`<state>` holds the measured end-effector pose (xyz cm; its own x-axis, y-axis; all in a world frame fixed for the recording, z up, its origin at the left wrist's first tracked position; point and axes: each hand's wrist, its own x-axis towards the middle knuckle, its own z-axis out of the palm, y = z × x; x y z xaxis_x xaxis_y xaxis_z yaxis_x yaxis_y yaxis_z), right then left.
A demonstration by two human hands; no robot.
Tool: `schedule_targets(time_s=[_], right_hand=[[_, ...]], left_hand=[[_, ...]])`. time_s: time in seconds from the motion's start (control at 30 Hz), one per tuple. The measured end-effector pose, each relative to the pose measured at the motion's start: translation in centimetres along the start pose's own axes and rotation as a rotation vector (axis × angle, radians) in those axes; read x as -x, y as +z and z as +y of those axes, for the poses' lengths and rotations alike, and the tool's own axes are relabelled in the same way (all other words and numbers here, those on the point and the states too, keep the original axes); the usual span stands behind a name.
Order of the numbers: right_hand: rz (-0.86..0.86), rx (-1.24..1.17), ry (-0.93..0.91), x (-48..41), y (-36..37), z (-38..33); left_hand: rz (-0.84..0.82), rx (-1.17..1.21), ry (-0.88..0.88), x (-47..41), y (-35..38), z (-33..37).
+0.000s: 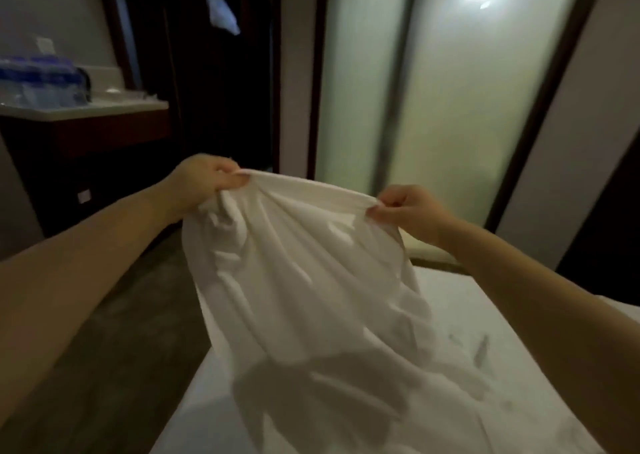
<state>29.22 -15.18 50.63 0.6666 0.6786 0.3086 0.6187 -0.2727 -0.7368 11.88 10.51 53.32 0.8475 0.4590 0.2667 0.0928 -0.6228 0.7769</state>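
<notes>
A white cloth (pixel 304 266), a sheet or pillowcase, hangs in the air in front of me, stretched along its top edge. My left hand (pixel 201 180) grips the cloth's upper left corner with curled fingers. My right hand (pixel 405 207) pinches the upper right corner. The cloth drapes down in folds and its lower end trails onto the white mattress (pixel 485 367) below. Both forearms reach forward from the bottom corners of the view.
The white mattress has a few dark marks at the right. Dark floor (pixel 114 349) lies to the left. A counter (pixel 86 110) with blue-wrapped bottles stands far left. A dark doorway (pixel 214 90) and frosted glass panels (pixel 433 107) stand ahead.
</notes>
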Motion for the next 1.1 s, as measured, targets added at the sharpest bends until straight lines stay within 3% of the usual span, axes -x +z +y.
schedule_targets(time_s=[0.13,0.23,0.37,0.53,0.6,0.67,0.77,0.87,0.97,1.03,1.1], right_hand=[[-0.164,0.004,0.187,1.7,0.2,5.4],[-0.193,-0.099,0.260,4.8,2.3,10.2],[0.133,-0.014,0.171,0.2,-9.4,10.3],[0.688,0.252,-0.256,-5.5,-29.5,-6.2],[0.773,0.290,-0.315,-3.9,-32.8,-9.8],[0.615,0.444,-0.243,-1.5,-33.0,-9.4],[0.199,0.910,-0.093,2.2,-26.8,-5.1],[-0.095,1.160,-0.162,5.9,-16.1,-2.5],[-0.288,1.039,-0.062,10.6,-5.3,-0.2],[-0.411,0.794,0.097,13.5,1.1,1.6],[-0.419,0.511,0.219,15.6,6.0,3.4]], left_hand=[[0.007,0.184,0.107,-3.6,3.9,5.8],[-0.100,0.102,0.183,-4.4,7.5,8.4],[-0.138,-0.066,0.167,-7.9,8.3,9.4],[0.056,0.270,0.406,-15.3,6.2,21.8],[0.068,0.392,0.476,-16.7,4.5,26.0],[0.052,0.404,0.491,-17.5,3.4,26.5],[-0.020,0.167,0.485,-16.9,3.8,22.1],[-0.178,-0.039,0.416,-14.7,5.0,16.4],[-0.334,-0.208,0.354,-12.2,6.8,9.4],[-0.424,-0.321,0.355,-11.1,8.5,4.9],[-0.462,-0.333,0.363,-9.9,9.5,1.3]])
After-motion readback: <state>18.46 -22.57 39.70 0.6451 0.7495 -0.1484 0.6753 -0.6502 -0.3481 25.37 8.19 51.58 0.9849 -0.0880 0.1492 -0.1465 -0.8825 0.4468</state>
